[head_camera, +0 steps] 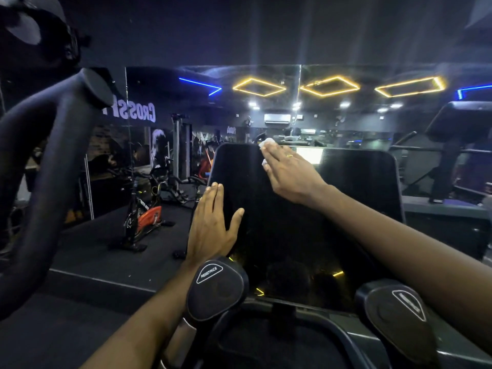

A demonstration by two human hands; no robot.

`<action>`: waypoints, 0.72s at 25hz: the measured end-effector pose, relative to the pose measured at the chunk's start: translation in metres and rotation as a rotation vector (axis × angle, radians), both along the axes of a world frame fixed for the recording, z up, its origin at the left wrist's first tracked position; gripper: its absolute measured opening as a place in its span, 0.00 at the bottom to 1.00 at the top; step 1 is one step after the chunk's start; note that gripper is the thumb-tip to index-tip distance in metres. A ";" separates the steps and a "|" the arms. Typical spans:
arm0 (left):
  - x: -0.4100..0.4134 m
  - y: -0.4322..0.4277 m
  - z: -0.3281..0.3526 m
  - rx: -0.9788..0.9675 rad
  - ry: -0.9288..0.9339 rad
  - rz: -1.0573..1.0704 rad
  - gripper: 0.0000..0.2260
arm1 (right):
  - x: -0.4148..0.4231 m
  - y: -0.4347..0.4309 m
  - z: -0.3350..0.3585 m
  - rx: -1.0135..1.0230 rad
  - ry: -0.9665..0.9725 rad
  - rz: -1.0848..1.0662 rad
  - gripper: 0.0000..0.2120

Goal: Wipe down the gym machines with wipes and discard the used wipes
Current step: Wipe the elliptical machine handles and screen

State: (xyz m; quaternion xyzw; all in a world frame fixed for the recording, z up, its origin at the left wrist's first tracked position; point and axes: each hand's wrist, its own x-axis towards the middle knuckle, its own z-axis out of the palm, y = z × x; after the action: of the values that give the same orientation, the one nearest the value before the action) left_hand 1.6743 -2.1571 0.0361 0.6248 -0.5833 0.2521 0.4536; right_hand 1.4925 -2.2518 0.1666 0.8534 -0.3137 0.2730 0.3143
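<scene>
A large black console screen (346, 198) of a gym machine stands in front of me. My right hand (290, 173) lies flat near the screen's top edge and presses a white wipe (267, 143) against it; the wipe shows past the fingertips and under the fingers. My left hand (213, 225) rests flat on the screen's left edge with straight fingers, thumb spread, holding nothing.
Two black handle pads sit below the screen, one marked RESISTANCE (217, 288) and one to the right (396, 315). A thick curved black handlebar (53, 161) rises at left. A wall mirror (213, 102) ahead reflects the gym; a spin bike (143, 211) stands beyond on a dark floor.
</scene>
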 end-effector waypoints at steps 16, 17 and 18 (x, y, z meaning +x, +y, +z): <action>-0.007 -0.018 0.037 -0.081 0.267 -0.011 0.34 | -0.066 0.007 -0.020 -0.040 -0.294 -0.166 0.27; -0.008 -0.018 0.036 -0.059 0.274 0.002 0.35 | -0.065 0.008 -0.026 -0.032 -0.261 -0.134 0.26; -0.009 -0.018 0.036 -0.042 0.267 0.013 0.35 | -0.063 0.011 -0.030 -0.022 -0.209 -0.093 0.26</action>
State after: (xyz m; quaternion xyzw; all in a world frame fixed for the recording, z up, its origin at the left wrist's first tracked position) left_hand 1.6652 -2.1749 0.0722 0.6471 -0.5083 0.1819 0.5384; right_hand 1.4294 -2.2410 0.1364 0.8013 -0.3813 0.3490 0.3014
